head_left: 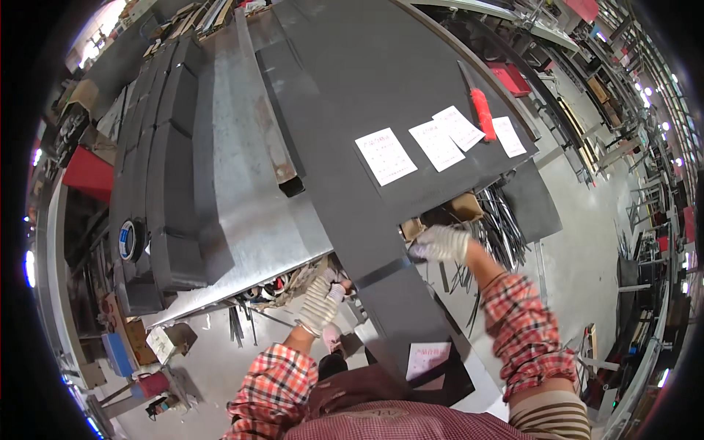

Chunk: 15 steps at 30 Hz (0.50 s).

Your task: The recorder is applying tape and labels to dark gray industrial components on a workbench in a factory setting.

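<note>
Two gloved hands show below my camera. My left hand, in a striped knit glove, hangs loosely curled under the grey metal workbench, touching nothing I can make out. My right hand, in a white glove, grips the edge of the long dark grey sheet panel, beside four white paper slips.

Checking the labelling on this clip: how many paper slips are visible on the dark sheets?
5. Four white slips lie across the large sheet. A fifth, pinkish slip lies on the dark strip near the person's body. Others may be hidden.
</note>
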Available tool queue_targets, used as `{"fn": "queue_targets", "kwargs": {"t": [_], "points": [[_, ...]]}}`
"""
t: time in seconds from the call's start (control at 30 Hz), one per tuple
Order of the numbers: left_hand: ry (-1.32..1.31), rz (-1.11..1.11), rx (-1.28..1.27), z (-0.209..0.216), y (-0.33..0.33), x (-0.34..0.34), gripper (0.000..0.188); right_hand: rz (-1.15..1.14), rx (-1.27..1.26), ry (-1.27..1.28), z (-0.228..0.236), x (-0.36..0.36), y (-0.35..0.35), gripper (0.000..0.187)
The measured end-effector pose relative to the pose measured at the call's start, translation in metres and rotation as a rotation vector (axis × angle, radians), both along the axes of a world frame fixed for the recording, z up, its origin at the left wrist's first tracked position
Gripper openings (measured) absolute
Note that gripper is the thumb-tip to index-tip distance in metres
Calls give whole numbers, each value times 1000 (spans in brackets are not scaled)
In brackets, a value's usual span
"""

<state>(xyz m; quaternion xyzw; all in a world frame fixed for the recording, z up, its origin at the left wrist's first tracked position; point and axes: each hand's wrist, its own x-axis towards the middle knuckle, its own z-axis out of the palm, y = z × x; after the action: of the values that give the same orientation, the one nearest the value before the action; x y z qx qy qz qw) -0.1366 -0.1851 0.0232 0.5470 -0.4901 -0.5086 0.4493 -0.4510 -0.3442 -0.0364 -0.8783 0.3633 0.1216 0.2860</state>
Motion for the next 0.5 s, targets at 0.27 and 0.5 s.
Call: {"fn": "queue_targets", "kwargs": {"t": [0.27,0.5], "points": [[923,-83,437,-112,22,-27,86,-670,1315,-723,27,53,53,72],[258,-51,386,-71,14,7,52,-547,-447,102,150,179,134,105]]}}
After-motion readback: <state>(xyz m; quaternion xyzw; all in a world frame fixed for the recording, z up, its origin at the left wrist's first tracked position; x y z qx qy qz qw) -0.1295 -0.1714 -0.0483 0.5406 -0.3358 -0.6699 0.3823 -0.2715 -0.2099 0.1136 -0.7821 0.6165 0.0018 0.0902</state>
